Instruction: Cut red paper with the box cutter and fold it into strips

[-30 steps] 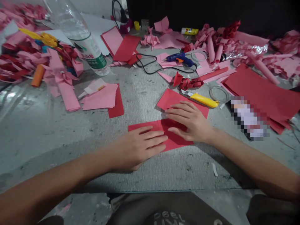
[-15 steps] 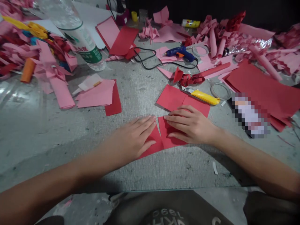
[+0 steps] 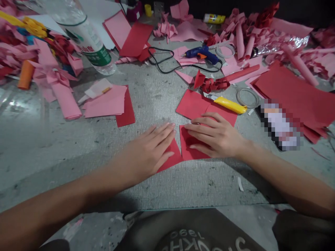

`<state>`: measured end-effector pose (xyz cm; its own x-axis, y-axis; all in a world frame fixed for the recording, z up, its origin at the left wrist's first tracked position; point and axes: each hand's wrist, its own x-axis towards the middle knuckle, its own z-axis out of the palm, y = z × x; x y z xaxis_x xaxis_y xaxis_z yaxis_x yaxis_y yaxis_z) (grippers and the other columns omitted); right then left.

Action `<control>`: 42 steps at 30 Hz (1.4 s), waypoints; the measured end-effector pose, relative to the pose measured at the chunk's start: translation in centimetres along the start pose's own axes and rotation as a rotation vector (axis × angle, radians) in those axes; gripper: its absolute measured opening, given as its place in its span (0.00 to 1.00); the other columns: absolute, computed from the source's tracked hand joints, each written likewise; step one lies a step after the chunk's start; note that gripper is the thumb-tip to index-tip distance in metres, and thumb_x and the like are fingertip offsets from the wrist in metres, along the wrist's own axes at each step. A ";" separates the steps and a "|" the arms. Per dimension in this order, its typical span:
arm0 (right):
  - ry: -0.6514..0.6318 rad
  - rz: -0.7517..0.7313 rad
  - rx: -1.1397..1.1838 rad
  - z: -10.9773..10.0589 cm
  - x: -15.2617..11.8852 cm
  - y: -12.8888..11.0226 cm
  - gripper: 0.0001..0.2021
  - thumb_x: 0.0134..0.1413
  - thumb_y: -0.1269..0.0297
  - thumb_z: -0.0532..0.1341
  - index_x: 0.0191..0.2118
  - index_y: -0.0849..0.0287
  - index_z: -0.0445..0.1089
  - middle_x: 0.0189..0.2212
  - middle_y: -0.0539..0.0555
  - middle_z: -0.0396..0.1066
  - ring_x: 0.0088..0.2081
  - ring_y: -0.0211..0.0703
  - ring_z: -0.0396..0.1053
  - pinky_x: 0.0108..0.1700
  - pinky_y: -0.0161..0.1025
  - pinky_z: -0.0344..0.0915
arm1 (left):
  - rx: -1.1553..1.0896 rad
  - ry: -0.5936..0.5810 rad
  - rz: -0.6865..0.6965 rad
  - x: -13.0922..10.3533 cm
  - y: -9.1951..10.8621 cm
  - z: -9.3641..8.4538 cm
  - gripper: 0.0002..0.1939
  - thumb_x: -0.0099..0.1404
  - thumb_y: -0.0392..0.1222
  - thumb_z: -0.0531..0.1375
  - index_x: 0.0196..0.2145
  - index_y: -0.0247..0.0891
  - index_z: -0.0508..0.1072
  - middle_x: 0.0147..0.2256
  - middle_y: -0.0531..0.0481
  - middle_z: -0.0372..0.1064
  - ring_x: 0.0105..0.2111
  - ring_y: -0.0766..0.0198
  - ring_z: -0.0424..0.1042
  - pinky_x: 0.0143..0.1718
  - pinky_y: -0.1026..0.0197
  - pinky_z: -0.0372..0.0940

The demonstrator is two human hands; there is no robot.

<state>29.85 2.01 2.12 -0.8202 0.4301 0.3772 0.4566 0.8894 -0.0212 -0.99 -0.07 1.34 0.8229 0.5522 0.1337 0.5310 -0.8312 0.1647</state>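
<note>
My left hand point(image 3: 150, 151) lies flat, fingers stretched out, on a red paper piece point(image 3: 172, 157) that it mostly covers. Beside it, my right hand point(image 3: 216, 136) rests with spread fingers on another red paper piece point(image 3: 187, 148). A narrow wedge-shaped gap separates the two pieces at the top; their lower corners nearly meet. Just beyond my right hand are more red paper rectangles point(image 3: 192, 104), partly under its fingers. A yellow utility knife point(image 3: 230, 105) with its blade out lies across their far edge.
Behind lie a blue glue gun point(image 3: 201, 54) with a black cord, a tape roll point(image 3: 247, 97) and pink paper scraps point(image 3: 264, 38). A phone point(image 3: 281, 127) and red sheets point(image 3: 295, 94) are at right. A plastic bottle point(image 3: 89, 45) stands left, past pink paper cards point(image 3: 107, 101).
The right-hand paper piece has turned slightly under my right hand, and the gap between the two pieces looks a little wider. The whole view has shifted slightly. Both hands stay flat.
</note>
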 end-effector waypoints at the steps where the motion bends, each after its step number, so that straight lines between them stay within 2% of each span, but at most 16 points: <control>1: 0.008 -0.002 0.019 0.0 0.1 -0.3 0.19 0.73 0.56 0.66 0.61 0.60 0.77 0.61 0.58 0.81 0.58 0.58 0.79 0.62 0.60 0.72 | -0.002 0.006 0.003 0.0 0.4 0.1 0.31 0.85 0.48 0.49 0.75 0.22 0.60 0.77 0.30 0.54 0.78 0.45 0.56 0.76 0.41 0.59; 5: -0.059 0.034 0.120 0.3 0.5 -1.6 0.28 0.74 0.53 0.63 0.71 0.61 0.69 0.68 0.62 0.74 0.68 0.60 0.73 0.70 0.63 0.66 | -0.017 -0.007 -0.040 -0.3 1.5 1.1 0.38 0.85 0.55 0.48 0.78 0.20 0.52 0.79 0.27 0.46 0.80 0.42 0.49 0.77 0.38 0.56; 9: -0.218 0.152 0.174 0.8 0.7 -2.1 0.42 0.75 0.43 0.59 0.78 0.74 0.55 0.78 0.72 0.54 0.79 0.65 0.54 0.78 0.66 0.54 | -0.038 -0.051 -0.067 -0.6 1.4 1.9 0.43 0.84 0.58 0.47 0.80 0.22 0.42 0.80 0.27 0.42 0.81 0.40 0.43 0.78 0.36 0.52; 14: -0.266 0.215 0.224 1.1 0.1 -1.6 0.49 0.74 0.38 0.58 0.83 0.66 0.40 0.81 0.68 0.43 0.82 0.63 0.44 0.82 0.67 0.41 | -0.042 -0.076 -0.085 -0.7 0.8 1.9 0.45 0.84 0.59 0.46 0.81 0.26 0.33 0.80 0.29 0.38 0.81 0.42 0.41 0.79 0.36 0.50; 18: -0.242 0.202 0.216 1.1 0.0 -1.4 0.51 0.74 0.37 0.59 0.84 0.59 0.32 0.82 0.64 0.41 0.82 0.62 0.43 0.82 0.67 0.38 | 0.007 -0.050 -0.086 -1.4 1.1 1.5 0.45 0.84 0.60 0.47 0.81 0.25 0.34 0.80 0.28 0.39 0.81 0.42 0.41 0.79 0.36 0.48; 20: -0.197 0.173 0.193 0.9 0.1 -1.7 0.49 0.74 0.40 0.59 0.84 0.57 0.34 0.81 0.62 0.45 0.82 0.60 0.46 0.82 0.67 0.41 | 0.050 -0.020 -0.083 -2.3 1.7 1.1 0.45 0.84 0.61 0.48 0.81 0.25 0.38 0.80 0.28 0.42 0.81 0.41 0.44 0.78 0.37 0.49; 23: -0.159 0.195 0.130 -0.1 -0.1 -3.1 0.38 0.78 0.48 0.59 0.81 0.62 0.49 0.78 0.64 0.56 0.79 0.59 0.55 0.80 0.63 0.51 | 0.078 -0.011 -0.079 -4.3 3.7 0.3 0.47 0.81 0.65 0.51 0.79 0.24 0.48 0.79 0.28 0.47 0.80 0.38 0.49 0.76 0.37 0.54; 25: -0.199 0.251 0.105 -1.1 -0.9 -4.9 0.33 0.78 0.51 0.58 0.78 0.66 0.59 0.76 0.67 0.60 0.77 0.62 0.59 0.79 0.64 0.56 | 0.075 -0.043 -0.059 -6.0 5.5 0.1 0.49 0.78 0.69 0.53 0.78 0.24 0.54 0.78 0.29 0.51 0.78 0.38 0.53 0.74 0.38 0.58; 27: -0.257 0.269 0.137 -2.1 -2.2 -7.2 0.36 0.75 0.46 0.62 0.77 0.65 0.62 0.76 0.69 0.61 0.77 0.67 0.60 0.77 0.68 0.57 | 0.075 -0.058 0.010 -7.7 7.4 0.2 0.48 0.77 0.70 0.55 0.76 0.27 0.58 0.77 0.31 0.55 0.77 0.39 0.57 0.72 0.40 0.62; 28: -0.274 0.271 0.172 -2.5 -3.1 -8.4 0.39 0.72 0.43 0.64 0.77 0.63 0.61 0.76 0.69 0.60 0.77 0.68 0.59 0.77 0.68 0.58 | 0.076 -0.061 0.066 -8.5 8.3 0.3 0.43 0.79 0.67 0.55 0.76 0.30 0.61 0.77 0.35 0.57 0.76 0.42 0.59 0.71 0.43 0.63; 30: -0.292 0.244 0.267 -3.0 -4.7 -10.8 0.43 0.68 0.39 0.66 0.79 0.58 0.58 0.77 0.66 0.59 0.77 0.67 0.58 0.76 0.69 0.59 | 0.078 -0.039 0.192 -9.8 9.7 0.4 0.28 0.83 0.50 0.55 0.73 0.36 0.67 0.74 0.44 0.65 0.73 0.51 0.66 0.71 0.49 0.64; 32: -0.302 0.213 0.333 -3.0 -6.3 -12.9 0.46 0.66 0.38 0.68 0.79 0.57 0.57 0.77 0.64 0.60 0.77 0.64 0.60 0.76 0.67 0.61 | 0.082 0.026 0.258 -10.9 10.5 0.3 0.22 0.81 0.36 0.53 0.68 0.38 0.74 0.68 0.48 0.73 0.68 0.56 0.72 0.68 0.53 0.66; 34: -0.293 0.199 0.322 -2.9 -7.3 -14.8 0.41 0.68 0.44 0.68 0.78 0.58 0.60 0.76 0.63 0.62 0.75 0.62 0.64 0.75 0.64 0.65 | 0.084 0.101 0.285 -11.4 10.3 -0.5 0.22 0.79 0.30 0.51 0.61 0.35 0.79 0.61 0.47 0.80 0.62 0.56 0.77 0.64 0.55 0.70; 37: -0.209 0.156 0.313 -3.5 -7.7 -16.7 0.22 0.73 0.67 0.62 0.68 0.59 0.73 0.68 0.61 0.74 0.67 0.58 0.75 0.66 0.58 0.75 | 0.022 0.214 0.254 -10.6 8.4 -3.3 0.22 0.77 0.29 0.52 0.60 0.37 0.79 0.55 0.48 0.84 0.55 0.60 0.81 0.61 0.58 0.72; 39: -0.157 0.104 0.470 -4.9 -7.1 -16.8 0.18 0.73 0.74 0.58 0.61 0.62 0.77 0.60 0.62 0.81 0.60 0.55 0.80 0.59 0.55 0.79 | -0.091 0.280 0.121 -8.6 6.3 -6.1 0.23 0.76 0.31 0.57 0.63 0.46 0.78 0.52 0.51 0.85 0.52 0.61 0.83 0.56 0.59 0.75; 42: -0.112 0.154 0.888 -7.7 -5.8 -14.2 0.13 0.74 0.70 0.61 0.57 0.61 0.79 0.53 0.60 0.84 0.54 0.47 0.82 0.53 0.43 0.80 | -0.446 0.155 -0.095 -2.8 2.4 -9.6 0.10 0.78 0.44 0.62 0.49 0.49 0.84 0.40 0.55 0.86 0.38 0.61 0.84 0.40 0.61 0.74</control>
<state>30.73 -14.29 7.33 -0.8219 0.5256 0.2195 0.1689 0.5930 -0.7873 -3.95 -2.95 10.76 0.7173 0.6555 0.2361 0.4361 -0.6867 0.5816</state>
